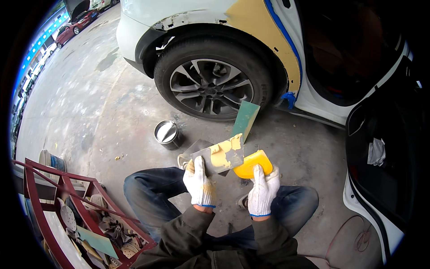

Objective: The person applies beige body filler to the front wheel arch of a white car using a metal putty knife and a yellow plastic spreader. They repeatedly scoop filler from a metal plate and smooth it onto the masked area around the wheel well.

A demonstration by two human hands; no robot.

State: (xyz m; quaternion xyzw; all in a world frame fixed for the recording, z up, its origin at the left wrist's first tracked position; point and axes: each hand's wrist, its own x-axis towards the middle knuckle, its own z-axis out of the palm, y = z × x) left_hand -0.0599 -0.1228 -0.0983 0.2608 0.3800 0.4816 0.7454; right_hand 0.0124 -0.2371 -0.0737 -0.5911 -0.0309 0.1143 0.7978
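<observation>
My left hand (200,183), in a white knit glove, grips a flat grey putty board (207,158), thumb on top. Pale yellow filler (220,154) lies smeared and lumped over the board's right half. In my right hand (263,192), gloved alike, a yellow plastic spreader (251,166) is pinched beneath the thumb, just right of the board. Beyond both hands stands the wheel (211,91) of a white car, with a broad tan-yellow filled patch (265,33) on the panel behind its arch. A blue strip edges that patch. A green board (245,120) leans near the tyre.
An open tin (166,135) sits on the concrete floor left of the board. A dark red metal rack (67,188) with tools and sanding discs is at lower left, beside a white bucket (53,160). The open car door (354,197) and a thin red hose (362,240) are at right.
</observation>
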